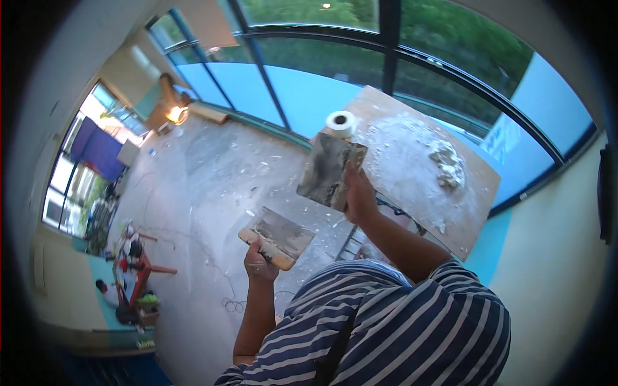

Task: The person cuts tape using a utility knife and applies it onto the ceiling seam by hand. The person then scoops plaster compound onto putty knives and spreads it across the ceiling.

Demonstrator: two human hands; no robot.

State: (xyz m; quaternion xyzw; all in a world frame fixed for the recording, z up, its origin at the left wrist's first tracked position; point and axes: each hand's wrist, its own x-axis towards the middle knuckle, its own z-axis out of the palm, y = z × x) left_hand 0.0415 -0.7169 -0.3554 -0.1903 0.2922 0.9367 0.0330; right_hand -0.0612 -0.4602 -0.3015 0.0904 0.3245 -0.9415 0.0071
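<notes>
My left hand [259, 264] grips a wide putty knife [280, 233] by its pale wooden handle, its flat grey blade pointing up and away over the floor. Farther forward and to the right, my right hand [361, 194] is closed on a second, larger putty knife [325, 168]. Dark and light smears of filler mark that blade. Its far end comes close to a white roll of tape [341, 124] on the corner of a board table [475, 222]. A lumpy heap of white plaster [447, 165] lies on the table, amid spread white powder.
Large dark-framed windows [315, 61] run behind the table. White debris and a thin cable [233, 304] lie on the dusty floor [199, 193]. At the left, a red stand [143, 273] holds assorted items near a person [108, 293]. A bright lamp [176, 114] glows farther off.
</notes>
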